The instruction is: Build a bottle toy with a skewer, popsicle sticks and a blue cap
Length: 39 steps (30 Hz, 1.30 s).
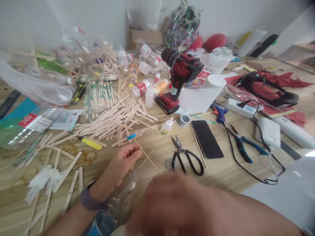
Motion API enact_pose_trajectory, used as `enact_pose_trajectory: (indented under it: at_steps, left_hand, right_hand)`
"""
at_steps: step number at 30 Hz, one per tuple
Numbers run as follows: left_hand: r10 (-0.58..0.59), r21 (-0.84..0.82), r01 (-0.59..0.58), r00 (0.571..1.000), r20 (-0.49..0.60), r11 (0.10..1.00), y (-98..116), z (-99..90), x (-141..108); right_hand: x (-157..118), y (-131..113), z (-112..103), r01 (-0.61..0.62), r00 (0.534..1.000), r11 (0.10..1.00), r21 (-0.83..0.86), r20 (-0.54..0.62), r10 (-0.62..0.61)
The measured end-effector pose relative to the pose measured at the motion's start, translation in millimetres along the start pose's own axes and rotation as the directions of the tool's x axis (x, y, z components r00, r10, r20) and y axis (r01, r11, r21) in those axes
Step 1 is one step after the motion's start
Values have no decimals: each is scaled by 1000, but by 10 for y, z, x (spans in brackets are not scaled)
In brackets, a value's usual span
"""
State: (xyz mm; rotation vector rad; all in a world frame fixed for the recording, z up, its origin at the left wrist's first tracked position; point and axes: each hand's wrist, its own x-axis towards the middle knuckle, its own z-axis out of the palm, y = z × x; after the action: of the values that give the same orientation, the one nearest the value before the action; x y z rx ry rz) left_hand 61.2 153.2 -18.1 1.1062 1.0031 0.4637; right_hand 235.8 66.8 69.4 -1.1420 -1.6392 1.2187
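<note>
A thin wooden skewer (151,162) with a blue piece (131,136) near its upper end is pinched in my left hand (128,157). Another thin stick (154,150) crosses it beyond the fingertips. Close to the camera, my right hand (172,203) is a large blur at the bottom centre, and its fingers cannot be made out. Beneath my left wrist, a clear plastic bottle (124,195) with a blue label lies on its side, partly covered by my arm and right hand. Black-handled scissors (182,150) lie right of my left hand.
Ahead are piled craft sticks (108,121), plastic bottles (141,88) and an upright red drill (182,70). A glue bottle (166,126), phone (207,139), pliers (242,139), glue gun (220,113) and cables lie rightward. A yellow cutter (91,143) and rubber bands (86,157) are leftward.
</note>
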Motion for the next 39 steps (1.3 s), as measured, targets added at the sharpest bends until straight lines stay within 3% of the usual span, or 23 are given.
enact_pose_trajectory:
  at_steps: [1, 2, 4, 5, 6, 8, 11, 17, 19, 22, 26, 31, 36, 39]
  left_hand:
    - [4, 14, -4, 1000, -5, 1000, 7, -7, -5]
    - [13, 31, -12, 1000, -10, 999, 9, -16, -7]
    - [33, 71, -33, 999, -7, 997, 4, -34, -6]
    - [43, 89, -42, 999, 0, 995, -4, -42, -2]
    - [48, 103, -49, 999, 9, 993, -14, -50, 2]
    - [52, 115, -55, 998, 25, 992, -37, -62, 13]
    - [54, 118, -57, 998, 35, 991, -75, -75, 31]
    - [129, 129, -142, 986, 103, 981, -158, -114, 98]
    - [163, 153, -183, 978, 132, 971, -189, -128, 118]
    - [184, 180, -209, 972, 145, 961, -226, -143, 131]
    - [184, 180, -209, 972, 145, 961, -226, -146, 114]
    - [189, 191, -217, 970, 154, 957, -184, -149, 81]
    - [205, 159, -232, 964, 167, 960, -194, -162, 92]
    - [189, 157, -217, 967, 171, 964, -195, -166, 98]
  right_hand:
    - [12, 88, -35, 20, 999, 998, -67, -48, -23]
    - [25, 215, -84, 7, 962, 983, -185, -265, -57]
    - [63, 558, -214, -160, 787, 938, -307, -614, -66]
    - [89, 747, -284, -235, 737, 917, -324, -675, -50]
    - [117, 927, -349, -297, 730, 887, -352, -683, -27]
    - [177, 1214, -447, -352, 773, 828, -437, -635, -6]
    - [265, 1405, -510, -343, 826, 777, -528, -563, -18]
    - [305, 1224, -499, -309, 855, 774, -552, -518, -29]
    - [263, 1091, -452, -252, 878, 819, -515, -478, -30]
    - [178, 902, -351, -179, 903, 927, -329, -429, 22]
    - [77, 771, -233, -191, 864, 974, -120, -491, 109]
    - [97, 689, -148, -43, 772, 991, 128, -625, 115]
    - [226, 598, -71, 62, 742, 956, 286, -654, 148]
    - [265, 606, -3, 108, 773, 927, 359, -617, 149]
